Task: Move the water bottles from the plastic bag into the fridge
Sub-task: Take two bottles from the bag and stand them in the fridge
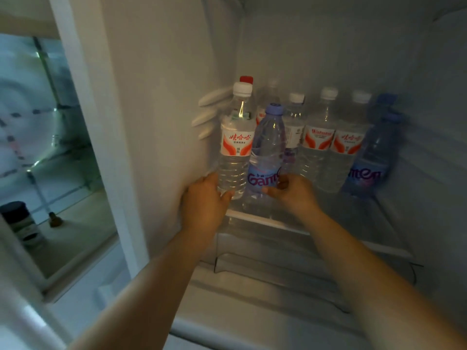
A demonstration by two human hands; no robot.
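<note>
Open fridge interior (164, 97), head view. Left hand (204, 198) gripping base of clear white-capped bottle (235, 147) beside left wall; right hand (290, 192) gripping blue bottle (265, 152) just beside it. Row of upright bottles (328, 147) behind on glass shelf (328, 238). Dark jar (22, 223) on door shelf, left.

red-capped bottle (246, 80): mostly hidden | rear bottles: blurred | forearms: cropped
</note>
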